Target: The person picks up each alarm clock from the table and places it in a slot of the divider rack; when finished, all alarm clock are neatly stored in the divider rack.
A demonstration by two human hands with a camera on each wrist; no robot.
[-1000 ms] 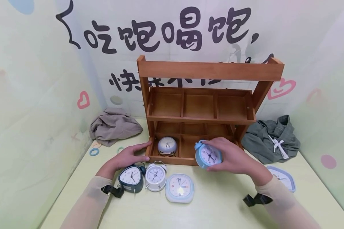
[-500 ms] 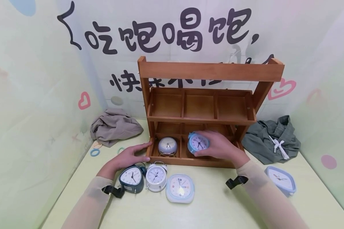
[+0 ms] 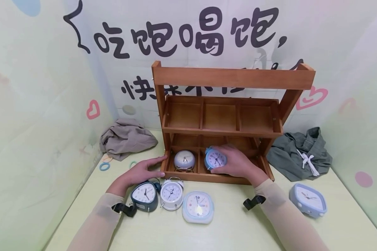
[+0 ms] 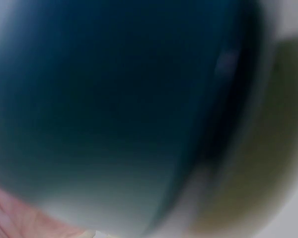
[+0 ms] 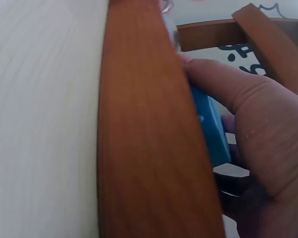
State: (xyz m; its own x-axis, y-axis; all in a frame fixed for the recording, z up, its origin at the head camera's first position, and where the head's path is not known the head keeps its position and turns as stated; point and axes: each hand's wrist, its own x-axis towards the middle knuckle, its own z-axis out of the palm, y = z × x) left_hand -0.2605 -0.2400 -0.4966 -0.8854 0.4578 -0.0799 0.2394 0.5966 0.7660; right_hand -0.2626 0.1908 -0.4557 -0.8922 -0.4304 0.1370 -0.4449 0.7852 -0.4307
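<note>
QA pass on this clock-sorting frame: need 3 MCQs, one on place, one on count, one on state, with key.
1. Where is the light blue round clock?
A. upper shelf
B. lower shelf, middle compartment
C. on the table

2. How many clocks stand on the table?
A. two
B. four
C. six

3. What is the left hand doing?
A. resting against the wooden rack
B. lifting the white twin-bell clock
C. holding a hair tie

Key: B, the right hand grips it in the lower middle compartment, beside the grey round clock. B, the dark triangular clock, white twin-bell clock, pale square clock and blue square clock. A, its straight fingers touch the rack's lower left corner.
</note>
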